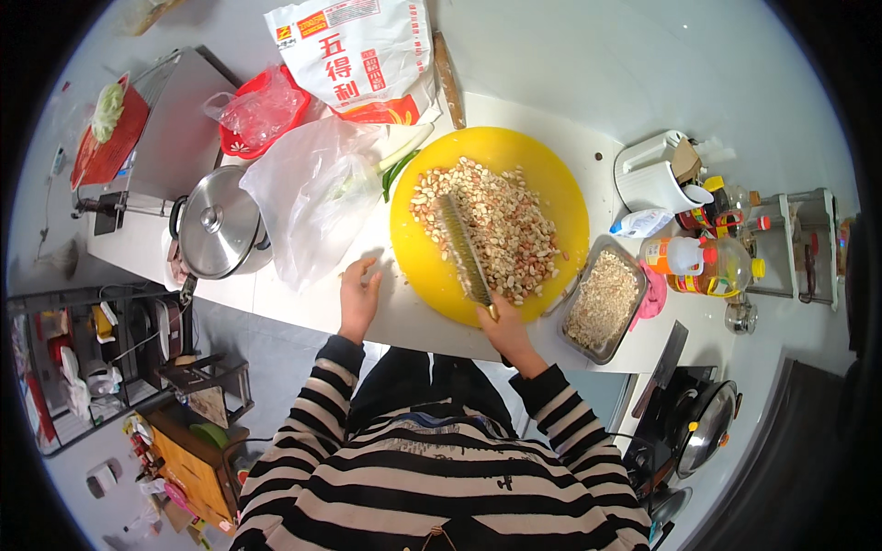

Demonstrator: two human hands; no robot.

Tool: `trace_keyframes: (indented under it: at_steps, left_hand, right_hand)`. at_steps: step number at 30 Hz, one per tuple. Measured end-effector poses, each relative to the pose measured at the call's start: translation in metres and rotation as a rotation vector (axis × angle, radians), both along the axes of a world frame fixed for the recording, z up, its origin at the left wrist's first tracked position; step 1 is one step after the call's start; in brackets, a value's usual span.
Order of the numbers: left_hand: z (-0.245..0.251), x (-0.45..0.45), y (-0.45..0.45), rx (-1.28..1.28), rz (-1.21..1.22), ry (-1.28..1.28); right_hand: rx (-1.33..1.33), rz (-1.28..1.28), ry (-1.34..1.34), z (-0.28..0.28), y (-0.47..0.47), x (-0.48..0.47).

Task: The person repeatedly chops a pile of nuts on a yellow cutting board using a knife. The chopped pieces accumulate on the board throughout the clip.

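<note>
My right hand (pixel 505 328) is closed on the handle of a long-bladed kitchen knife (pixel 463 248) at the near edge of a round yellow board (pixel 424 275). The blade, coated with bits of nut, lies over a heap of peanuts (pixel 506 231), some whole and some broken. My left hand (pixel 360 296) is empty, fingers apart, over the white counter left of the board. A metal tray (pixel 612 346) of chopped nuts (pixel 601 303) stands right of the board.
Left of the board are a clear plastic bag (pixel 303 206), a green onion (pixel 406 148) and a lidded steel pot (pixel 219 224). Behind stand a flour sack (pixel 358 62) and a wooden rolling pin (pixel 449 82). Bottles (pixel 723 265) and a cleaver (pixel 663 365) are at the right.
</note>
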State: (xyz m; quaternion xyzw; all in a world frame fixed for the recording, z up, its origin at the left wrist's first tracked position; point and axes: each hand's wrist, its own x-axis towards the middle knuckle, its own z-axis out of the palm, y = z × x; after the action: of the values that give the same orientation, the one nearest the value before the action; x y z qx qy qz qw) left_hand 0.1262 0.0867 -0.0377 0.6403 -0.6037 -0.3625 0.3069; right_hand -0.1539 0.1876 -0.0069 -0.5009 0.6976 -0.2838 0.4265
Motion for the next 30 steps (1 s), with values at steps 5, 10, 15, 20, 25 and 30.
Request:
trace_keyframes:
  at_steps: [5,10,15,20,25,30]
  left_hand:
    - [0.003,-0.005,-0.034,-0.075,-0.047,-0.011]
    - [0.017,-0.026,-0.053,-0.127,-0.009,0.093]
    - [0.007,-0.017,-0.043,-0.137,0.003,0.166]
    - [0.013,0.003,-0.029,-0.056,-0.070,0.218]
    - [0.011,0.030,-0.015,-0.034,-0.225,0.233]
    - [0.014,0.044,-0.027,0.004,-0.313,0.238]
  right_hand:
    - [-0.020,-0.141,-0.036,0.020,-0.002,-0.020]
    - [-0.034,-0.145,0.010,0.019,-0.006,-0.015]
    - [-0.127,-0.116,-0.182,0.017,-0.036,0.050]
    - [-0.041,-0.245,-0.261,0.001,-0.095,0.118]
    - [-0.081,-0.476,-0.415,-0.025,-0.126,0.146]
    - [-0.049,-0.694,-0.486,-0.007,-0.114,0.136]
